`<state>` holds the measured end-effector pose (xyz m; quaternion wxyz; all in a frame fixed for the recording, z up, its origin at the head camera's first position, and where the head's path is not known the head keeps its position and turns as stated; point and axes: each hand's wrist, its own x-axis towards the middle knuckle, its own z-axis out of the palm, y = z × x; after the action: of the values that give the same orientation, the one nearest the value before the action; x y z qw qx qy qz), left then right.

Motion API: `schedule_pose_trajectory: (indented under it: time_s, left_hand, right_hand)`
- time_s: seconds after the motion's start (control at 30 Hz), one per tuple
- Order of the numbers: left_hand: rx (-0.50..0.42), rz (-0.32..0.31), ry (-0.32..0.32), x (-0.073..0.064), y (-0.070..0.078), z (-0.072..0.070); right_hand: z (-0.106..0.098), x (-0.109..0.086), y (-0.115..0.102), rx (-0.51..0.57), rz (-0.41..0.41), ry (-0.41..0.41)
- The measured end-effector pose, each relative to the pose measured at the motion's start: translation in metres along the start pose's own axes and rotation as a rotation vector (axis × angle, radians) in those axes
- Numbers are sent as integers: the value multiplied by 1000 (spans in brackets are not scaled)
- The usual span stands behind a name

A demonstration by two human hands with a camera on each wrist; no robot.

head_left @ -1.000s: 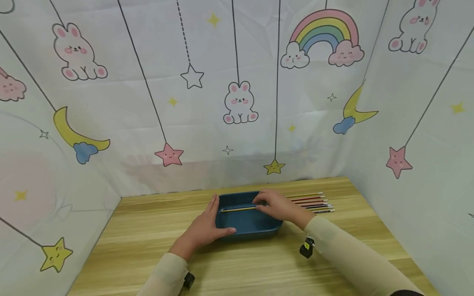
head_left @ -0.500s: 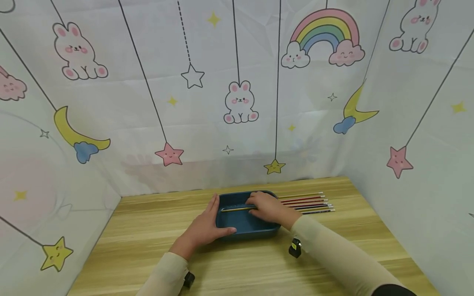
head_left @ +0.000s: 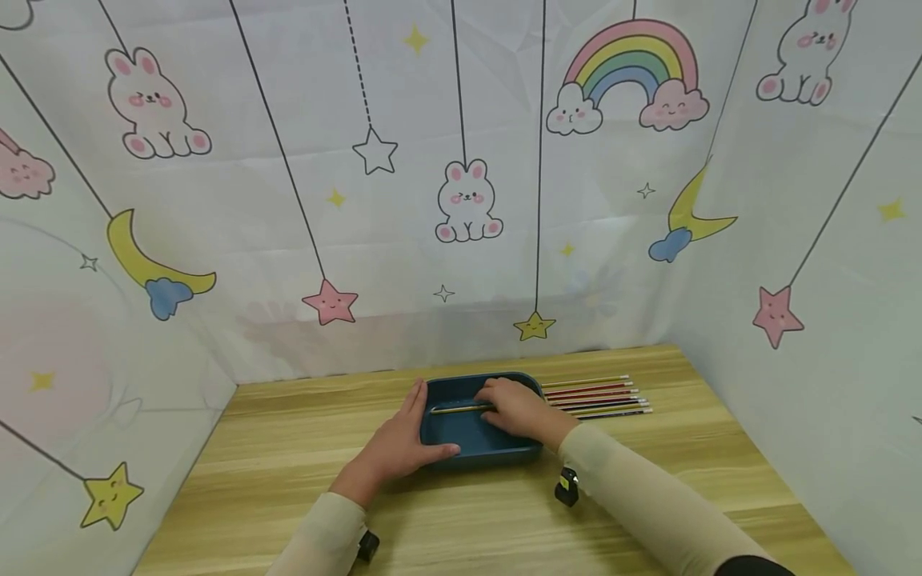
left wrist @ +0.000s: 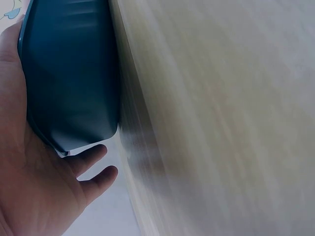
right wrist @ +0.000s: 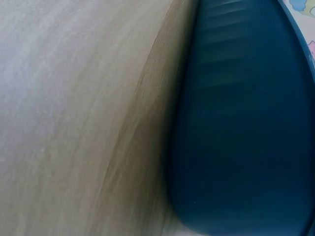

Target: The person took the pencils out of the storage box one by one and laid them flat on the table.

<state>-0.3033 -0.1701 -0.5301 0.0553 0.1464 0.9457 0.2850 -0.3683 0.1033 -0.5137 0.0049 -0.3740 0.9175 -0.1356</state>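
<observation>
A dark blue rectangular tray [head_left: 479, 460] stands on the table. My left hand [head_left: 392, 448] spans its left front corner, the fingers straight along the left end and the thumb over the front rim. Seen from the left wrist, two loose fingers [left wrist: 101, 179] reach past the tray's lower corner. Inside the tray a yellowish pencil [head_left: 457, 410] lies lengthwise, its left end near the left wall. My right hand [head_left: 520, 410] reaches in over the right end, fingers curled down at the pencil and covering its right part. The right wrist view holds only the tray's outer wall [right wrist: 241, 128] and table.
Several pencils [head_left: 598, 394] with white ends lie side by side on the wood-grain table [head_left: 461, 520], right of the tray. Close behind the table hangs a white cloth backdrop [head_left: 403, 240] printed with rabbits and stars; more of it flanks both sides.
My right hand has moved left, further into the tray, along the pencil. The pencil's left end stays in the same spot. The left hand and tray have not visibly moved.
</observation>
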Motion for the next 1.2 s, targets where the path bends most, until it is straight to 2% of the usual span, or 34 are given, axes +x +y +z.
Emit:
schedule_pose_trajectory:
  time_s: [0.4,0.77,0.87,1.03,1.2]
  left_hand:
    - [-5,0,0,-1,-1,1]
    - [-3,-11,0,-1,2,1]
    - [0,-12,2,-1,1,1]
    - [0,-9,1,-1,2,0]
    - [-5,-10,1,-1,2,1]
  right_hand:
    - [8,4,5,47,18,-2]
    - [9,7,13,119,-101,-34]
    - [10,10,16,155,-123,-60]
    - [10,13,18,241,-103,-127]
    - [9,15,19,261,-104,-155]
